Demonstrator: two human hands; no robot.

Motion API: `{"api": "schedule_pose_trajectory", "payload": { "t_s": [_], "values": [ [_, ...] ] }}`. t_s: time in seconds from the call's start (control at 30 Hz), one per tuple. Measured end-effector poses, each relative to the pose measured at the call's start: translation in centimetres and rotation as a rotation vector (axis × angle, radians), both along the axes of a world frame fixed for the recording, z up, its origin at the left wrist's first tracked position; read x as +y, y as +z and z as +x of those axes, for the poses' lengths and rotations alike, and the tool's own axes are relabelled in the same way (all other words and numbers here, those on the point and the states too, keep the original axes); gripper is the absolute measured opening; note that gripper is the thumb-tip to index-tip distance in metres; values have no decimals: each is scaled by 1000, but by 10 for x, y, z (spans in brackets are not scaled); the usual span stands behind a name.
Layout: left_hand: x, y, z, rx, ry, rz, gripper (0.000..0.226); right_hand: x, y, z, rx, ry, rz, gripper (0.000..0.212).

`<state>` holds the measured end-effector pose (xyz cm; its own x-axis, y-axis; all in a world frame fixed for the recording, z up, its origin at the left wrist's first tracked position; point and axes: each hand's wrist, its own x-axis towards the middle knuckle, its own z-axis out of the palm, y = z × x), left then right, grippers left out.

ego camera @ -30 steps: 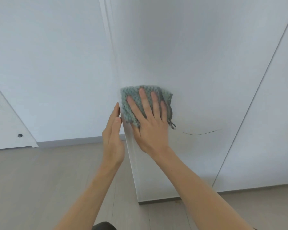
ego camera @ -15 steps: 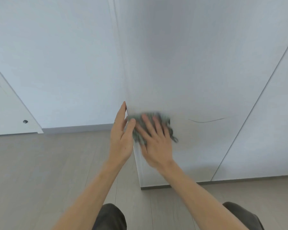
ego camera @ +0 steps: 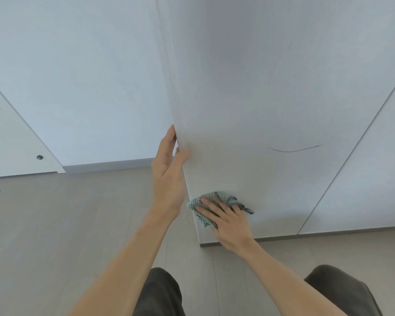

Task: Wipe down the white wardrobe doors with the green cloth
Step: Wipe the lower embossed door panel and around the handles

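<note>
1. We press our right hand (ego camera: pixel 228 221) flat, fingers spread and straight, on the crumpled green knitted cloth (ego camera: pixel 211 205). The cloth lies against the lower left corner of the open white flat-panel wardrobe door (ego camera: pixel 249 110), just beside its free edge and near its bottom edge.
2. A second ago the cloth sat much higher on the same panel. We have since swept it down along the edge, so this vertical strip looks wiped nearly to the bottom.
3. Our left hand (ego camera: pixel 169 174) steadies the door's free edge above the cloth. The thumb lies on the front face and the fingers reach behind it, so it pinches the panel lightly, as it did before.
4. A thin dark curved mark (ego camera: pixel 294 149) shows on the door to the right of our stroke, well apart from the cloth. It appears untouched.
5. We judge that this door's right part and the neighbouring white door (ego camera: pixel 374 156) remain to be done.
6. Pale wood-look floor (ego camera: pixel 66 224) lies below us.
</note>
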<state>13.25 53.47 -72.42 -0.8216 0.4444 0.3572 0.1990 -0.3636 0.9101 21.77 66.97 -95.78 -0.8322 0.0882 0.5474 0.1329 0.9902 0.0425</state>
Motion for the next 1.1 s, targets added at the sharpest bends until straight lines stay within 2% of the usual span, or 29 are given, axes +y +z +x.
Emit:
{"api": "schedule_pose_trajectory", "payload": {
  "t_s": [0.07,0.13,0.27,0.37,0.43,0.5,0.63,0.73,0.83,0.97,1.03,1.1],
  "values": [
    [0,0,0,-11,4,-10,54,2,13,0,8,14,-32,86],
    [-1,-2,-2,-20,8,-11,54,3,46,-8,78,40,-29,75],
    [0,-4,-7,-9,-8,-3,53,2,156,-37,401,-73,-59,55],
    [2,-8,-5,-45,0,12,53,-6,191,-50,522,-143,-129,51],
    [3,-10,-4,-49,11,27,52,-9,171,-53,498,-165,-116,54],
    [2,-10,-6,-46,17,24,52,-11,122,-50,417,-146,-90,60],
    [4,-10,-3,-74,19,27,55,-15,16,-20,101,-66,-81,64],
    [6,-8,1,-91,60,51,58,-14,4,-1,30,-32,-110,67],
    [9,-8,7,-94,62,33,58,-6,56,-11,121,-33,-77,66],
    [11,-7,4,-78,79,25,60,0,210,-42,434,-83,-74,55],
    [9,-10,2,-60,76,0,60,-1,273,-47,506,-101,-54,57],
    [8,-10,4,-40,84,-10,60,1,294,-48,532,-105,-19,60]
  ]
}}
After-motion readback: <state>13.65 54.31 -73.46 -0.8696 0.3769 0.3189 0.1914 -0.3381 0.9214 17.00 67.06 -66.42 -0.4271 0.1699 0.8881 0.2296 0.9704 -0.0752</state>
